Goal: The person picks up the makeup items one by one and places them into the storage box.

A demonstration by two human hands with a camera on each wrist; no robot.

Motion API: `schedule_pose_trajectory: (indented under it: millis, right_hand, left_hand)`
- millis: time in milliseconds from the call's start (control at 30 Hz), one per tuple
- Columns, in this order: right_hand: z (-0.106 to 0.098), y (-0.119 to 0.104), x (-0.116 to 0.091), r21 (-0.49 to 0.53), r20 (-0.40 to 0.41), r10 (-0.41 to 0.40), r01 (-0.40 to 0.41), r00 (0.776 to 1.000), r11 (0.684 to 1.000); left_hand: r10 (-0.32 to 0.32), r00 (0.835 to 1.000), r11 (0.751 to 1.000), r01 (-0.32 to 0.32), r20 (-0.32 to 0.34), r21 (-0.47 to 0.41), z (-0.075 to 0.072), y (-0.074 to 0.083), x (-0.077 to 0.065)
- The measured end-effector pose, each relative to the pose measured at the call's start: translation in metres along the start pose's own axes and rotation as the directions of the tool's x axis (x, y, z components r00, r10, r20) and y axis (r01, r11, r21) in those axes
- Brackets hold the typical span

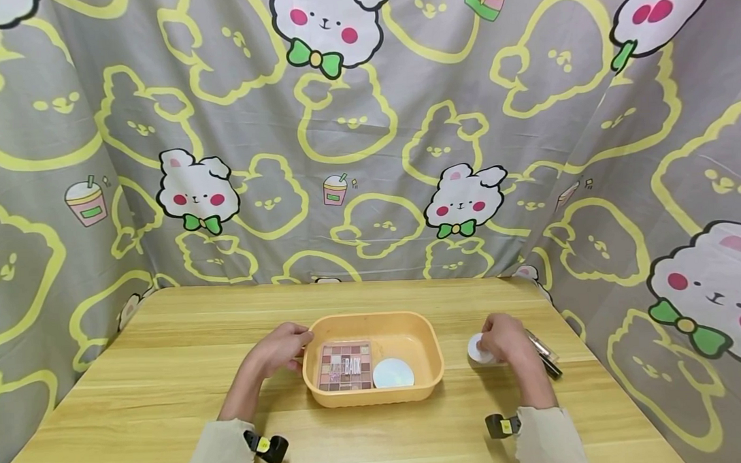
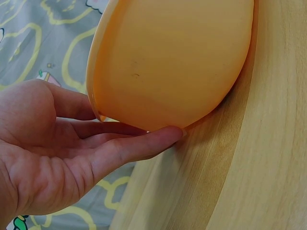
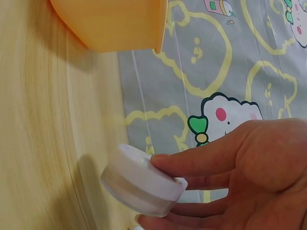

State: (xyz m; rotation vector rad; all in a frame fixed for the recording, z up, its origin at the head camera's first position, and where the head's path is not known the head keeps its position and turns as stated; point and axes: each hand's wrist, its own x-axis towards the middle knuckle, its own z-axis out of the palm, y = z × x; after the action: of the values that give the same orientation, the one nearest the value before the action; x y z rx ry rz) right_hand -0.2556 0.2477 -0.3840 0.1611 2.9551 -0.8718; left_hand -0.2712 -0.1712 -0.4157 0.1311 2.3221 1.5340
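A yellow-orange plastic basin stands on the table. In it lie an eyeshadow palette with a grid of colours and, to its right, a round white disc-shaped item. My left hand grips the basin's left end, thumb at the rim and fingers against the outer wall, as the left wrist view shows. To the right of the basin, my right hand holds a small round white jar with a paler see-through band. In the right wrist view the jar is tilted between thumb and fingers.
Beside the right hand lie slim cosmetic tubes, one black and one clear and gold-toned, partly behind the hand. The wooden table meets a patterned grey curtain at its back and sides.
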Motion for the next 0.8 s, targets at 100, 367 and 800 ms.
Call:
schedule_pose_trajectory:
  millis: [100, 367, 800]
  right_hand:
    - [0.000, -0.001, 0.002, 0.007, -0.028, -0.002, 0.002, 1.000, 1.000]
    - [-0.001, -0.003, 0.003, 0.008, -0.092, -0.017, 0.018, 0.996, 1.000]
    - [-0.001, -0.011, 0.000, 0.070, -0.158, -0.019, 0.030, 0.987, 0.997]
  left_hand:
    - [0.002, 1.000, 1.000, -0.002, 0.001, 0.000, 0.000, 0.000, 0.000]
    - [0.000, 1.000, 1.000, 0.000, 0.000, 0.002, 0.000, 0.000, 0.000]
    - [-0.004, 1.000, 1.000, 0.004, -0.007, 0.004, 0.000, 0.000, 0.001]
